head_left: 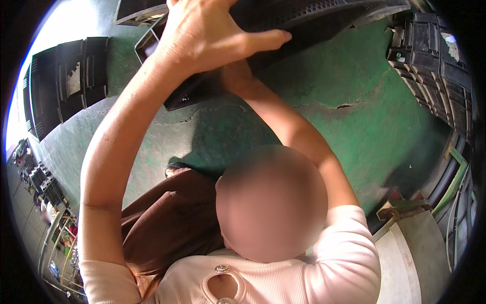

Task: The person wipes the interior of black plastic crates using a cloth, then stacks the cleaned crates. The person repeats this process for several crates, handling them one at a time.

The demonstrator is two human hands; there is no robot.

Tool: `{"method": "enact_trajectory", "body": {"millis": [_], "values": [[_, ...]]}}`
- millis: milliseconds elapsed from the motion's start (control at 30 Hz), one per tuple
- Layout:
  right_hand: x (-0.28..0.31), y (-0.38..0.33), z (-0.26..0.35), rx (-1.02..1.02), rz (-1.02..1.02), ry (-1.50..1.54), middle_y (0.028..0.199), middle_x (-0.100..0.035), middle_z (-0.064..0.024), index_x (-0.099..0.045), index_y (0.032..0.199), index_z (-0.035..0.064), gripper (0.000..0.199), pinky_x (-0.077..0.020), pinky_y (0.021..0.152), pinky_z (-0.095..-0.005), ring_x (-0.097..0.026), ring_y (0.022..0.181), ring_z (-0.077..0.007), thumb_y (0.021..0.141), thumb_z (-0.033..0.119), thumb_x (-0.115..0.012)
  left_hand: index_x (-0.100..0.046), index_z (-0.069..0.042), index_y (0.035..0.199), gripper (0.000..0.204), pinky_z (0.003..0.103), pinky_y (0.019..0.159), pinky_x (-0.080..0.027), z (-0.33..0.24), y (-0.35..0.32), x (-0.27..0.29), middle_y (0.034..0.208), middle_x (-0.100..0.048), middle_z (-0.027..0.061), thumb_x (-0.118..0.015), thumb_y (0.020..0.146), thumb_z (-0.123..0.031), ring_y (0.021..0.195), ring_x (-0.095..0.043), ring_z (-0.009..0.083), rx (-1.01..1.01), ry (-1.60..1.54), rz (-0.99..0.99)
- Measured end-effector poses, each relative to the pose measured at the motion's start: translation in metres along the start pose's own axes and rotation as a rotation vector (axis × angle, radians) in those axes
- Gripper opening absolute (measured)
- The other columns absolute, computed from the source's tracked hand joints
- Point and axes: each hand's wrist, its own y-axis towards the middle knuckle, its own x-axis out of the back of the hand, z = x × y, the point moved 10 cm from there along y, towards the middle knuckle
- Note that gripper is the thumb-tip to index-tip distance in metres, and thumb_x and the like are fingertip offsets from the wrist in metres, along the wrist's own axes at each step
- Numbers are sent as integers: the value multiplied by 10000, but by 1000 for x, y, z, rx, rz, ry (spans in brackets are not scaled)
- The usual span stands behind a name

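Our left hand (pixel 212 35) spreads open, palm pressed on the black plastic crate (pixel 304 15), steadying it. Our right hand hides behind it, so we cannot tell its grip.

No packages, labels, signs or screens can be made out.

Black perforated crate (pixel 324 15); cracked green floor (pixel 364 126); pale pink ribbed top (pixel 304 278).

Cracked green floor (pixel 364 116) bears black plastic crates (pixel 66 81) and stacked trays (pixel 430 66).
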Motion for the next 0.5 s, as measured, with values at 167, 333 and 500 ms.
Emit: {"method": "enact_trajectory", "body": {"millis": [167, 333, 500], "values": [[-2, -20, 3, 92, -87, -256, 1176, -529, -154, -657, 1014, 61, 266, -403, 930, -478, -508, 1041, -399, 809, 153, -516, -569, -152, 1259, 724, 554, 1005, -281, -14, -1, -1, 1348, -330, 328, -723, 620, -456, 1227, -348, 453, 0, 53, 21], [24, -61, 13, 75, 296, -511, 1167, -536, -132, -628, 1067, 91, 304, -429, 897, -448, -490, 1100, -400, 786, 181, -552, -574, -175, 1256, 704, 555, 1003, -273, 9, 1, -6, 1349, -332, 316, -717, 629, -461, 1223, -345, 446, 13, 68, 40], [158, 11, -85, 274, -171, -839, 1113, -595, -122, -638, 1037, 106, 308, -434, 903, -463, -541, 1068, -317, 759, 202, -546, -589, -186, 1233, 691, 550, 961, -291, -12, -7, -10, 1332, -334, 297, -727, 607, -444, 1177, -366, 433, -53, 77, 8]]}}
